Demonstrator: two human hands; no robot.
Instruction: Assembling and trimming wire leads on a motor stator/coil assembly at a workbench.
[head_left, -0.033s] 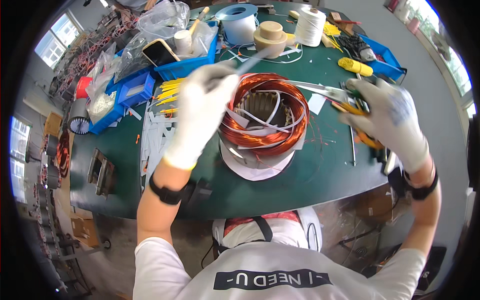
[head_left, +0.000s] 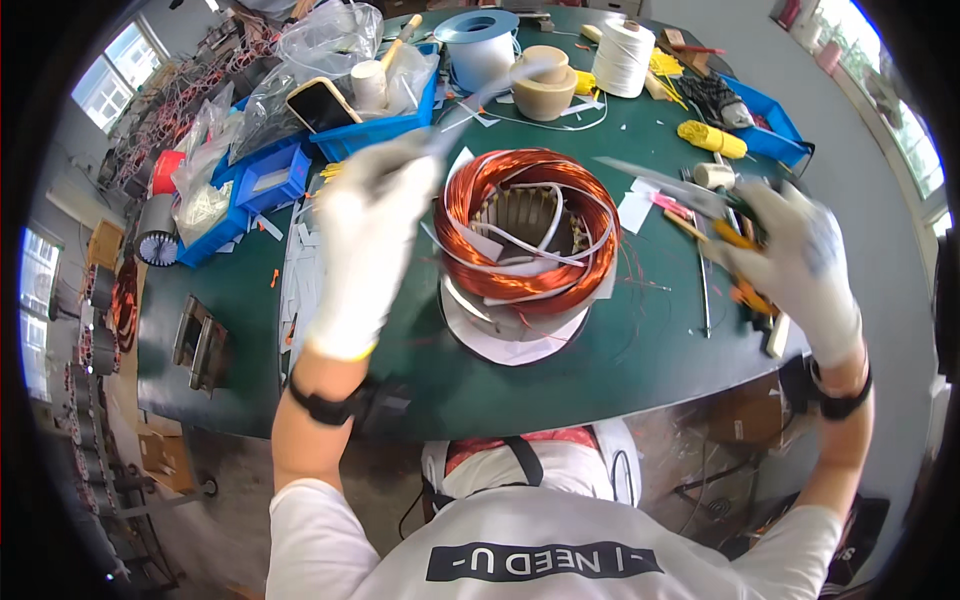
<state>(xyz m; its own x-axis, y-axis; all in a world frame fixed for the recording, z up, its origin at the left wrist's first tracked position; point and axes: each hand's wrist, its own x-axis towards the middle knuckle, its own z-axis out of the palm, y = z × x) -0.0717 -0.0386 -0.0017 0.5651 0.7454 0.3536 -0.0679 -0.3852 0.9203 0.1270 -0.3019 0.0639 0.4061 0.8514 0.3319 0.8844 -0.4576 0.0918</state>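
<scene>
My left hand (head_left: pixel 372 235), in a white glove, is closed on a pale thin strip (head_left: pixel 462 118) that points up and away, smeared by motion. On the right, my gloved right hand (head_left: pixel 800 262) is closed round scissors (head_left: pixel 690 192); their blades reach left toward the coil. Between the hands stands a motor stator (head_left: pixel 512 215), topped by a thick ring of copper windings (head_left: pixel 462 190) with white sleeving and paper pieces tucked in. Neither hand touches the ring. Under the stator lies a round white pad (head_left: pixel 515 350).
Blue bins (head_left: pixel 375 135) with plastic bags and a phone (head_left: pixel 322 106) fill the back left. A wire spool (head_left: pixel 478 55), tape rolls (head_left: pixel 545 90) and a thread cone (head_left: pixel 624 58) stand behind the stator. White strips (head_left: pixel 303 275) and a metal block (head_left: pixel 202 345) lie left; tools (head_left: pixel 706 290) lie right.
My left hand has drawn left and slightly nearer, away from the copper ring, with the strip. The right hand and scissors have shifted slightly right and nearer.
</scene>
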